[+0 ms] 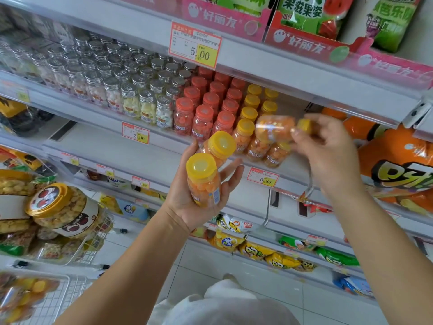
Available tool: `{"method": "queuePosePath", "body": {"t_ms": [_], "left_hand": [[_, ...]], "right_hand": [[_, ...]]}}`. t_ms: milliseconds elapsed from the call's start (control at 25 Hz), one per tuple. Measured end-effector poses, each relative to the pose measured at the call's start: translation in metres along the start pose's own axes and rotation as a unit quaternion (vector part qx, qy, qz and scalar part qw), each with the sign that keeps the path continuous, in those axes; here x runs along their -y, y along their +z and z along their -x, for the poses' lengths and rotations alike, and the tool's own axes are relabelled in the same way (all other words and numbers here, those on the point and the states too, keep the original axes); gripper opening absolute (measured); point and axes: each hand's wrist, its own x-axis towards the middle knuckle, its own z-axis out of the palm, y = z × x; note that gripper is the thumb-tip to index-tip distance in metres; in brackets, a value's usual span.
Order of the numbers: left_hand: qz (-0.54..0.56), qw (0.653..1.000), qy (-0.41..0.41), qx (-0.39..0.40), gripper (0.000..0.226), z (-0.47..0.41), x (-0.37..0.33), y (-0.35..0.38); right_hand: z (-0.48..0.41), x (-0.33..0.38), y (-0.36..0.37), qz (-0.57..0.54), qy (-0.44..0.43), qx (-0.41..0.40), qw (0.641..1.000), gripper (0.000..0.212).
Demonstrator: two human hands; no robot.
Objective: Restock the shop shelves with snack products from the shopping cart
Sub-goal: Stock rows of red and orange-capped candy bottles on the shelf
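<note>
My left hand [187, 202] holds two yellow-capped bottles of orange candy [206, 179], caps toward me, in front of the shelf edge. My right hand [328, 151] grips a third such bottle [274, 127] by its yellow cap end, lying sideways above the yellow-capped row [250, 123] on the shelf [164, 134]. The held bottle is blurred. To the left of that row stand red-capped bottles [206, 106] and silver-capped jars [112, 73]. The wire shopping cart [70, 292] sits at the lower left with snack packs in it.
A large gold-lidded snack jar [63, 209] lies in a wire basket at left. Orange snack bags [393, 165] fill the shelf to the right. Pink display boxes [234, 17] stand on the top shelf. Lower shelves hold yellow and green packets [281, 256].
</note>
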Motion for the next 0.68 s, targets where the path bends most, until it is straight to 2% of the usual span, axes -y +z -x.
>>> {"method": "queuePosePath", "body": {"t_ms": [80,160,240,440,680], "left_hand": [[0.038,0.999,-0.004,-0.016,0.092,-0.002,0.001,-0.006],[0.046,0.999,-0.014,-0.026,0.083,-0.004,0.004,-0.012],[0.035,0.998,-0.018,-0.043,0.07,-0.005,0.008,-0.015],[0.021,0.998,-0.015,-0.054,0.063,-0.001,0.009,-0.018],[0.006,0.997,-0.011,-0.079,0.053,0.001,0.01,-0.015]], "right_hand": [[-0.015,-0.005,-0.006,0.104,-0.06,-0.065,0.991,0.032],[-0.038,-0.015,-0.008,0.2,-0.076,-0.089,0.973,0.034],[-0.065,-0.025,-0.005,0.264,-0.048,-0.045,0.962,0.035],[-0.098,-0.046,0.008,0.161,0.033,0.142,0.976,0.035],[-0.096,-0.048,0.007,0.125,0.06,0.18,0.974,0.027]]}}
